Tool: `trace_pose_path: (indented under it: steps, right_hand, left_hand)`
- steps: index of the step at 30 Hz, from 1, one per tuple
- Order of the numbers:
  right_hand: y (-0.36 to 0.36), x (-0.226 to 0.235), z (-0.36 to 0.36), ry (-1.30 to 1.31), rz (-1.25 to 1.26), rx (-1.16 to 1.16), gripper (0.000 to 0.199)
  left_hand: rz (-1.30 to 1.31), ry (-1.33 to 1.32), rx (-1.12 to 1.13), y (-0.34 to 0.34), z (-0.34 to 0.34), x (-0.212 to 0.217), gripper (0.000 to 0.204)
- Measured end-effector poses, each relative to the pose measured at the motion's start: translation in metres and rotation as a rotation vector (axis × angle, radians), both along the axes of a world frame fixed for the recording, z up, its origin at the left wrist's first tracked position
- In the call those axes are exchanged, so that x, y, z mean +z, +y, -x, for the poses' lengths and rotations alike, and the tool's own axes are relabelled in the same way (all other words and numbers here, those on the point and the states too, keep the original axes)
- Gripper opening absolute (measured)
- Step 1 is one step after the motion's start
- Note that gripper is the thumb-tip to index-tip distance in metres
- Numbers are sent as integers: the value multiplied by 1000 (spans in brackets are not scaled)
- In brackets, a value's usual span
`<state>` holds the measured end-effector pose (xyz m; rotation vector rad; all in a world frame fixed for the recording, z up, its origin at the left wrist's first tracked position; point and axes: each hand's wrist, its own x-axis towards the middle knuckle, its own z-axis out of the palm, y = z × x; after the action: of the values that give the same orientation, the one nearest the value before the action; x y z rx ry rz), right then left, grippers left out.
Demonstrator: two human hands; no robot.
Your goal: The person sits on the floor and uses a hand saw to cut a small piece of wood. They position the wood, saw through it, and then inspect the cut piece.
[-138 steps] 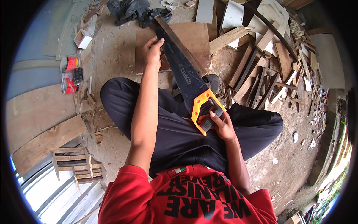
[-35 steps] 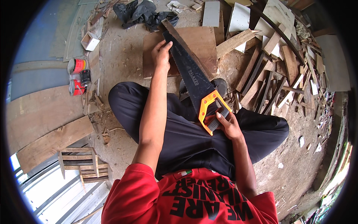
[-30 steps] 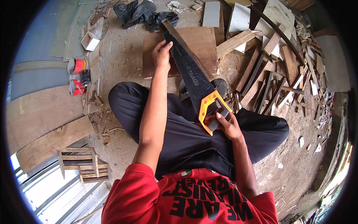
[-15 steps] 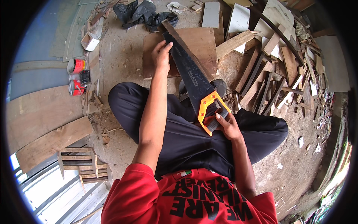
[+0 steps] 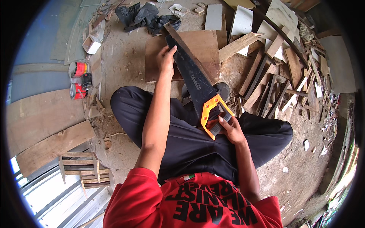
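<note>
A handsaw [image 5: 193, 78] with a dark blade and an orange and black handle lies slantwise over my lap, its tip pointing away to the upper left. My right hand [image 5: 233, 130] wraps round the grip, thumb on top. Near the tip, my left hand [image 5: 166, 60] holds the blade, fingers partly hidden. Along the blade's right edge runs a narrow brown wood strip [image 5: 187, 46], partly covered by the saw. Beneath both sits a flat brown board [image 5: 207, 43] on the floor, just beyond my crossed legs.
Wood offcuts [image 5: 262, 81] are heaped at the right. Black plastic bags [image 5: 138, 18] lie beyond the board. Several cans [image 5: 78, 69] stand at the left, with a small slatted wooden piece [image 5: 81, 167] nearer and a large plank [image 5: 55, 146] beside it.
Both hands keep their hold on the handsaw, which has barely shifted. The view has moved slightly.
</note>
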<state>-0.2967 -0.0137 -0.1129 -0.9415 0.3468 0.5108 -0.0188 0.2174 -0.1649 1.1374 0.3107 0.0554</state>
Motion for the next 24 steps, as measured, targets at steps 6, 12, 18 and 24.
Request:
trace_pose_path:
  steps: [6, 12, 18, 24]
  right_hand:
    - [0, -5, 2, -38, -4, -4, 34]
    - [0, -9, 3, -13, -23, -13, 34]
    - [-2, -10, 3, -6, -24, -8, 34]
    - [-1, -5, 1, -28, -13, 6, 33]
  left_hand:
    - [-16, 8, -24, -3, 3, 3, 22]
    - [-66, -38, 6, -4, 3, -3, 28]
    - [-70, -55, 3, -6, 4, -3, 28]
    - [-42, -33, -15, -4, 2, -5, 28]
